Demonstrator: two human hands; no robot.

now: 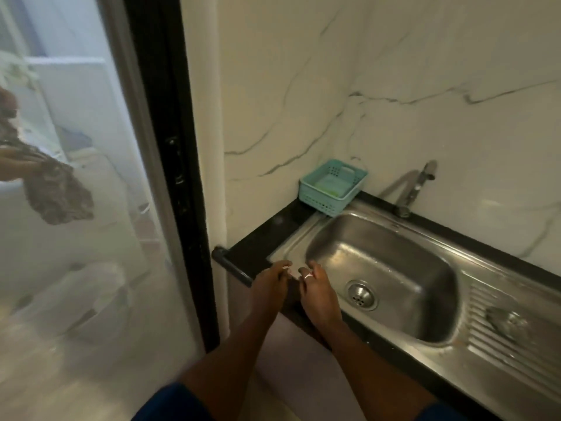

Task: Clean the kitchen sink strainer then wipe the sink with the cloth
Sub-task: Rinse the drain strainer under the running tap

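Both left hand [269, 282] and right hand [317, 288] meet over the stainless steel sink [288, 243], grips unclear; the round metal strainer [361, 294] looks untouched, wiping undone.

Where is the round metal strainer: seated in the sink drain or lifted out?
Seated in the drain: the round perforated metal strainer lies flush in the floor of the stainless steel sink, untouched.

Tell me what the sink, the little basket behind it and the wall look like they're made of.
The sink looks like stainless steel with a brushed finish: grey metal, soft reflections, pressed ridges on the drainboard. The basket looks like moulded teal plastic, matte, with perforated sides. The wall is a glossy white surface with grey veins, either marble or marble-look tile; the picture cannot settle which.
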